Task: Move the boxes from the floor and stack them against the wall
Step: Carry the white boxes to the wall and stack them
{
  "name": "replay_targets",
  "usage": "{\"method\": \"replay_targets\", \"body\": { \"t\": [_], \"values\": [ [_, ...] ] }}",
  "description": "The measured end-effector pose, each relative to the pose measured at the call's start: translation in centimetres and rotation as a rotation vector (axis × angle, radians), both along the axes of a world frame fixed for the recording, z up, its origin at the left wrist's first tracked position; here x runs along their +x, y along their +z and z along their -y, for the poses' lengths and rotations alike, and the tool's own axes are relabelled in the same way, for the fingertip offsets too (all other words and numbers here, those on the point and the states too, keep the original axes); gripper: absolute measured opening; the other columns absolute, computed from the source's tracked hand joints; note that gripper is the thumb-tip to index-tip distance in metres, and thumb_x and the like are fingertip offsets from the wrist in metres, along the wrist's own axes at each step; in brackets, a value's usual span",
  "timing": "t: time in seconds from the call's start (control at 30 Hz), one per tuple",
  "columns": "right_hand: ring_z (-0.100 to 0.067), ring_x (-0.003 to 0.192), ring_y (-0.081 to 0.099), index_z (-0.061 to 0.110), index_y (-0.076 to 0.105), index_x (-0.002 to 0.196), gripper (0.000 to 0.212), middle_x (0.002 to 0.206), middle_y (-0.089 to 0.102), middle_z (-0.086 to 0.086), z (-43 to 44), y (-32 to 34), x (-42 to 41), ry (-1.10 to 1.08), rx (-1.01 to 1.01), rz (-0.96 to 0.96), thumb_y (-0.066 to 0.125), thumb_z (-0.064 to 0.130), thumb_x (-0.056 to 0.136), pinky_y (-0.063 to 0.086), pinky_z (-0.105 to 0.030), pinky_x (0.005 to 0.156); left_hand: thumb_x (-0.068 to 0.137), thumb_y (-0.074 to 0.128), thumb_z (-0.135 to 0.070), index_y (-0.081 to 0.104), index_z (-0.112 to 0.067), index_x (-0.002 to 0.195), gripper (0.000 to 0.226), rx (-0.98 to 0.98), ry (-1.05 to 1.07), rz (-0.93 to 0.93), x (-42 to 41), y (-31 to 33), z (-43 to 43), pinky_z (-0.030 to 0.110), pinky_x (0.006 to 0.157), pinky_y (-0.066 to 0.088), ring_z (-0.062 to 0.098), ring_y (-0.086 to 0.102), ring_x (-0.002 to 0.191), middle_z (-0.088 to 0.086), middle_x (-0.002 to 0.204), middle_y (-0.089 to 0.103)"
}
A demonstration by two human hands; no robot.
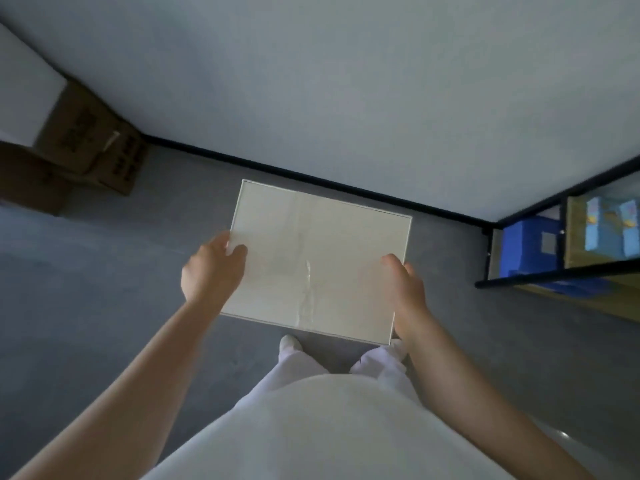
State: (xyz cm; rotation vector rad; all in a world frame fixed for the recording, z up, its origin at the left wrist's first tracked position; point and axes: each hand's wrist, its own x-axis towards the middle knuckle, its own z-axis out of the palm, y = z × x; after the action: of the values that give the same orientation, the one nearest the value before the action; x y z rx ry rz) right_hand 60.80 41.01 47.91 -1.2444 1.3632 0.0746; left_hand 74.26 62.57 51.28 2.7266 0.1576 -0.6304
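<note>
Apparently light and stiff, a flat white box (318, 261) is held level above the floor (104, 289) near the wall (346, 81), gripped at opposite side edges by the left hand (213, 268) and right hand (403, 289).

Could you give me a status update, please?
Left hand and right hand grip white box by sides. Box held above floor, facing wall. Nothing between.

At the centre of the frame, a white box (318, 261) is held above the grey floor (104, 271), the left hand (211, 268) gripping its left edge and the right hand (405, 289) its right edge. Brown cardboard boxes (90, 140) stand stacked at upper left against the white wall (346, 81). A black shelf (554, 271) with blue items sits at right.
</note>
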Motion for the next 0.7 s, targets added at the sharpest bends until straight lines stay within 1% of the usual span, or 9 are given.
{"method": "replay_targets", "body": {
  "t": [0.07,0.17,0.2,0.3,0.4,0.47,0.53,0.6,0.7],
  "values": [
    [-0.018,0.097,0.046,0.021,0.046,0.105,0.051,0.108,0.048,-0.001,-2.5,1.2,3.2,0.105,-0.036,-0.020,0.048,0.054,0.065,0.037,-0.034,0.083,0.088,0.045,-0.033,0.059,-0.023,0.123,0.038,-0.002,0.064,0.008,1.2,1.0,-3.7,0.035,0.078,0.039,0.039,0.058,0.106,0.014,0.120,0.065],
    [-0.027,0.116,0.055,0.010,0.049,0.126,0.066,0.128,0.056,-0.007,-6.3,2.6,8.5,0.264,-0.113,-0.049,0.052,0.050,0.073,0.045,-0.039,0.095,0.088,0.049,-0.031,0.062,-0.022,0.122,0.037,-0.012,0.210,0.018,3.2,2.2,-8.8,0.033,0.081,0.040,0.038,0.058,0.109,0.014,0.121,0.065],
    [-0.028,0.113,0.056,0.012,0.050,0.127,0.062,0.125,0.059,-0.007,-7.3,2.9,10.1,0.310,-0.134,-0.048,0.054,0.047,0.076,0.047,-0.038,0.092,0.088,0.050,-0.030,0.064,-0.021,0.117,0.034,-0.024,0.259,0.022,3.9,2.4,-10.2,0.032,0.078,0.037,0.038,0.059,0.106,0.014,0.117,0.067],
    [-0.026,0.089,0.061,0.017,0.060,0.105,0.039,0.096,0.066,-0.003,-9.7,4.2,15.1,0.450,-0.154,-0.014,0.055,0.041,0.075,0.046,-0.032,0.071,0.084,0.050,-0.030,0.067,-0.018,0.092,0.023,-0.069,0.383,0.022,5.8,2.2,-13.9,0.029,0.070,0.036,0.036,0.058,0.089,0.011,0.093,0.068],
    [-0.022,0.075,0.062,0.018,0.062,0.092,0.025,0.086,0.066,-0.001,-11.6,4.9,20.8,0.568,-0.182,0.029,0.055,0.036,0.076,0.044,-0.030,0.064,0.083,0.046,-0.026,0.052,-0.015,0.067,0.021,-0.104,0.505,0.028,8.6,2.2,-16.4,0.030,0.062,0.035,0.033,0.051,0.074,0.005,0.065,0.055],
    [-0.017,0.060,0.052,0.017,0.057,0.076,0.015,0.069,0.057,0.002,-12.5,5.6,25.2,0.650,-0.216,0.043,0.056,0.030,0.081,0.036,-0.028,0.055,0.082,0.043,-0.021,0.043,-0.011,0.061,0.023,-0.119,0.570,0.052,11.1,2.5,-17.5,0.032,0.057,0.034,0.033,0.045,0.067,0.004,0.055,0.045],
    [-0.018,0.055,0.043,0.016,0.046,0.062,0.026,0.059,0.047,0.003,-13.4,6.3,30.0,0.723,-0.268,0.045,0.056,0.029,0.082,0.031,-0.028,0.051,0.082,0.042,-0.019,0.041,-0.010,0.060,0.023,-0.121,0.619,0.080,14.4,2.9,-18.5,0.031,0.055,0.034,0.033,0.043,0.064,0.004,0.053,0.044],
    [-0.019,0.055,0.040,0.016,0.039,0.058,0.033,0.057,0.043,0.003,-14.3,7.0,35.3,0.776,-0.305,0.048,0.056,0.030,0.083,0.028,-0.030,0.050,0.081,0.042,-0.020,0.042,-0.011,0.059,0.024,-0.119,0.676,0.093,18.4,3.5,-19.4,0.029,0.054,0.033,0.032,0.044,0.064,0.004,0.054,0.045],
    [-0.018,0.060,0.044,0.018,0.042,0.059,0.032,0.060,0.046,0.003,-15.6,8.3,43.4,0.868,-0.319,0.058,0.055,0.032,0.085,0.031,-0.029,0.052,0.082,0.044,-0.024,0.048,-0.015,0.058,0.026,-0.130,0.752,0.103,24.4,4.9,-20.7,0.031,0.056,0.034,0.033,0.050,0.070,0.004,0.057,0.050]
  ]
}}
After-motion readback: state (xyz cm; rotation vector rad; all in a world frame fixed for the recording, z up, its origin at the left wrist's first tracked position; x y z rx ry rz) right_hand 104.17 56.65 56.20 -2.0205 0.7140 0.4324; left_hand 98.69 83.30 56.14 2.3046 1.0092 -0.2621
